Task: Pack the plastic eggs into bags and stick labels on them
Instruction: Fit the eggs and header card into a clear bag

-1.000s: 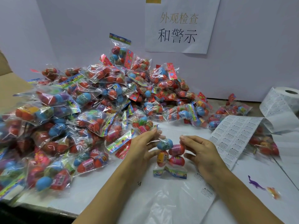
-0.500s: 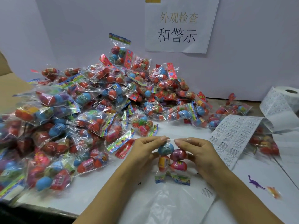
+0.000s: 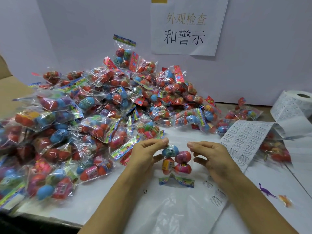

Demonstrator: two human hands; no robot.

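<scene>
A small clear bag of eggs stands between my hands, holding a blue egg on top, pink eggs and an orange one, with its colourful header card folded at the bottom. My left hand pinches the bag's upper left edge. My right hand pinches the upper right edge. A label sheet unrolls from a white roll at the right.
A big heap of packed egg bags fills the left and back of the table. Empty clear bags with warning print lie in front of me. A purple toy dinosaur and an orange toy lie at the right. A paper sign hangs on the wall.
My hands rose from the sides of the eggs to the bag's top edge, came close together, then moved a little apart along that edge.
</scene>
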